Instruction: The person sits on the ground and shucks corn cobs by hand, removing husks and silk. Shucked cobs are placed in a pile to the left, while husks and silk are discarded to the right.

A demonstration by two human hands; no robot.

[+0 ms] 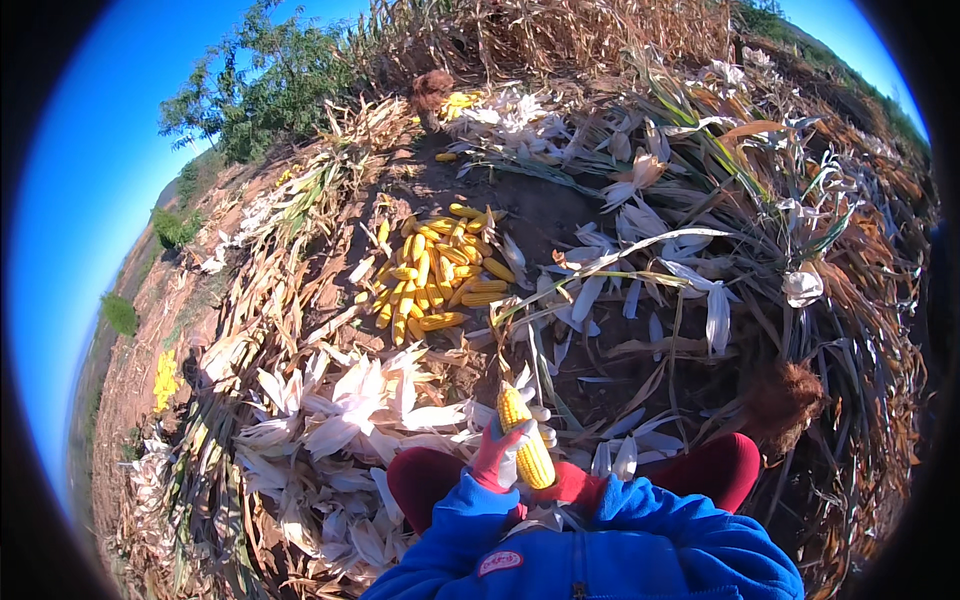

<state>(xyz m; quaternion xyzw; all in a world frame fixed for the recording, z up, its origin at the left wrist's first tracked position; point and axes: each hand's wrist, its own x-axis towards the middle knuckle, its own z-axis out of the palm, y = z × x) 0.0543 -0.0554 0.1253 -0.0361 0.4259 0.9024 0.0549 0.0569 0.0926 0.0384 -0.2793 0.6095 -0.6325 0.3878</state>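
A bare yellow corn cob (534, 459) stands out in front of my blue jacket, its kernels showing along its whole length. My left hand (501, 448), in a red glove with a pale palm and fingers, is wrapped around its middle. The thumb crosses the near side and pale fingertips show on the far side. At the cob's lower end is my right hand (568, 484), also gloved in red. Its fingers are hidden behind the cob, so its grip does not show. Pale husk leaves (551, 517) hang below both hands, against the jacket.
A heap of husked yellow cobs (431, 274) lies on the soil ahead. Loose pale husks (352, 405) are strewn at the left, and dry cut stalks (712, 187) at the right. Another yellow cob pile (165, 381) is far left. Standing dry corn (555, 37) rises behind.
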